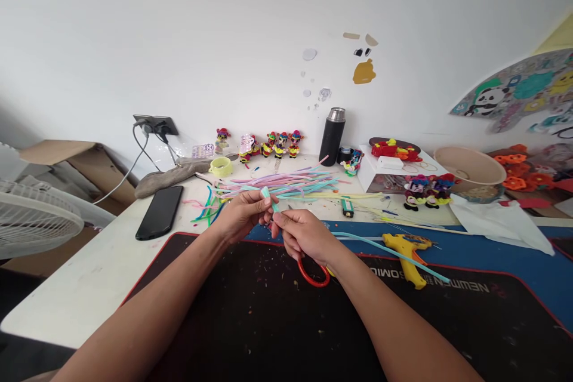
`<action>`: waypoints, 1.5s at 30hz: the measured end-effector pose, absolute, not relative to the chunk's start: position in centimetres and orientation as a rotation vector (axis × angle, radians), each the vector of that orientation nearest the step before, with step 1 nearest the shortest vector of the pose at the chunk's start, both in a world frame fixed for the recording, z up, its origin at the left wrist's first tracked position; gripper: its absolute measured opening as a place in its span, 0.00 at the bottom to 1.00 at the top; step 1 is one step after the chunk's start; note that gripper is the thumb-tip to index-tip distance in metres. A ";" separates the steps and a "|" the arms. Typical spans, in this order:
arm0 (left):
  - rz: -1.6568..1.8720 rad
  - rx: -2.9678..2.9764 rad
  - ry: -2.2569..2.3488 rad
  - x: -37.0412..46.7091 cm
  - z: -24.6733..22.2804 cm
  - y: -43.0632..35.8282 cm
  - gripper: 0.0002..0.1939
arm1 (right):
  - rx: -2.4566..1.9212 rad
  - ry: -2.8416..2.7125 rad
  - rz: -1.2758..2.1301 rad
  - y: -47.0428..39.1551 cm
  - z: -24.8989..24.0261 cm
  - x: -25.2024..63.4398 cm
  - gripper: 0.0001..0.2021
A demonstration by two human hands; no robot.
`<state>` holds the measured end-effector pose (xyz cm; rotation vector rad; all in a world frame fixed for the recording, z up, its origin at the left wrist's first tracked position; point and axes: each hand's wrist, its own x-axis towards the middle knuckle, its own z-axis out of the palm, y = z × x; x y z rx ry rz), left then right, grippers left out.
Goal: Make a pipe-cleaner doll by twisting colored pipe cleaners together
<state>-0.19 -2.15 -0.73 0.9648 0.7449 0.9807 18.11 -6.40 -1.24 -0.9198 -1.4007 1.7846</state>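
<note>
My left hand (245, 213) pinches a short mint-green fuzzy piece (266, 193) between thumb and fingers, above the back edge of the black mat. Close beside it on the right, my right hand (304, 231) grips the lower end of the same piece with thumb and forefinger. A red scissor handle (314, 273) shows just below my right hand; the rest of the scissors is mostly hidden. Behind both hands lies a pile of pink, purple and mint pipe cleaners (286, 184). One long light-blue pipe cleaner (389, 248) stretches to the right of my right hand.
A yellow glue gun (409, 253) lies on the mat (268, 322) at the right. A phone (160, 212) rests at the left, near a fan (36, 209). Behind stand a black bottle (332, 140), small figures (281, 146), a white box (380, 176) and a bowl (470, 167).
</note>
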 end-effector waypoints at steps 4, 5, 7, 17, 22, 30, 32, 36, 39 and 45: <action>1.009 1.006 0.776 -0.1 -0.7 -2.2 0.20 | -0.919 -1.396 1.792 -6.3 -1.3 18.1 0.20; 1.020 1.036 0.794 -0.1 -0.7 -2.2 0.19 | -0.940 -1.412 1.770 -6.3 -1.3 18.1 0.20; 1.027 1.109 0.833 -0.1 -0.7 -2.2 0.19 | -1.012 -1.488 1.673 -6.2 -1.4 18.1 0.19; 0.977 1.419 1.029 -0.5 -0.2 -2.2 0.19 | -1.318 -1.918 0.947 -6.3 -1.4 18.3 0.16; 0.907 1.591 1.127 -1.0 0.2 -2.2 0.19 | -1.349 -2.073 0.630 -5.9 -1.5 18.7 0.18; 0.630 1.725 1.189 -1.5 0.7 -2.2 0.19 | -1.322 -2.077 0.603 -5.8 -1.1 19.0 0.18; 0.564 1.675 1.145 -1.6 0.8 -2.1 0.19 | -1.316 -2.085 0.604 -5.8 -1.2 19.0 0.19; 0.460 1.515 1.006 -2.0 0.6 -2.0 0.18 | -1.236 -2.060 0.696 -5.9 -1.0 19.0 0.18; 0.416 1.352 0.894 -2.2 0.3 -2.0 0.20 | -1.185 -1.988 0.866 -6.2 -0.5 19.1 0.20; 0.464 1.203 0.819 -1.9 -0.2 -2.4 0.22 | -1.129 -1.825 1.139 -6.6 -0.1 19.0 0.20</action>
